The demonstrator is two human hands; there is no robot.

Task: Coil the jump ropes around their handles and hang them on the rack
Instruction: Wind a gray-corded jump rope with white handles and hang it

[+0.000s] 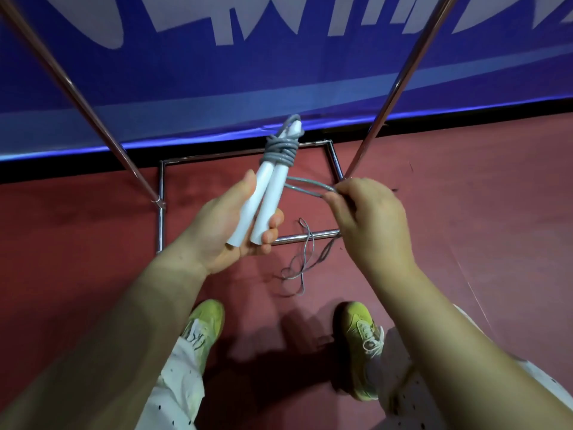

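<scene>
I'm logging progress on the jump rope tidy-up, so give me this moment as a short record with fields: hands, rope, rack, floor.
left hand: left hand grips the two white handles side by side
right hand: right hand pinches the grey rope and holds it taut
coil: several turns wound round the upper handles
loose rope: slack trails on the red floor, over the rack's base bar
rack: chrome rack, nothing visibly hung on it
stage: coiling unfinished, hanging not yet done

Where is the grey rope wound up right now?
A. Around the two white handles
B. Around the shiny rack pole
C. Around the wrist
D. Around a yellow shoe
A: several grey rope turns sit around the upper part of the two white handles, which the left hand holds, while the right hand pinches the loose part.
</scene>
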